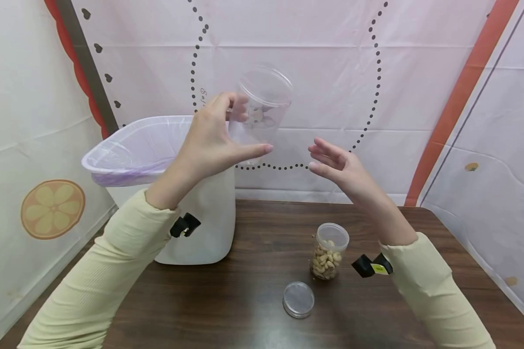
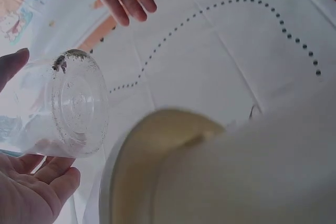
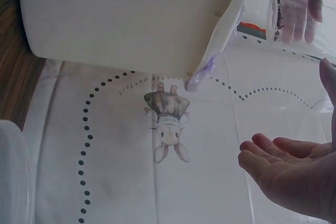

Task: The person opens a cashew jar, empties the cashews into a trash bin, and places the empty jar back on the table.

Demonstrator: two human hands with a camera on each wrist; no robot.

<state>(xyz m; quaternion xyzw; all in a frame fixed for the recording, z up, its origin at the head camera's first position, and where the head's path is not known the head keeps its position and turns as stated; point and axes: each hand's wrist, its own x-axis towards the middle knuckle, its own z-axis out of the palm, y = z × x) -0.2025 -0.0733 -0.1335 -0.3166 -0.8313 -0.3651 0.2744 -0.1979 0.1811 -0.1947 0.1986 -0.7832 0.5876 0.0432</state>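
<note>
My left hand (image 1: pixel 214 138) holds a clear plastic jar (image 1: pixel 268 99) up in the air, tilted, beside the bin's rim. Its thumb and fingers are around the jar's sides. Dark crumbs cling to the jar's base in the left wrist view, where the jar (image 2: pixel 79 103) looks otherwise see-through. Apart from it, to the right, my right hand (image 1: pixel 338 165) is raised with fingers loosely bent and nothing in them. Below that hand, a second clear jar (image 1: pixel 326 261) stands upright on the table, partly filled with cashews. A round clear lid (image 1: pixel 299 299) lies in front of it.
A tall white bin (image 1: pixel 201 223), lined with a purple-tinged bag (image 1: pixel 126 177), stands on the left of the brown wooden table (image 1: pixel 262 242). Printed cloth (image 1: pixel 323 97) hangs behind the table and at both sides.
</note>
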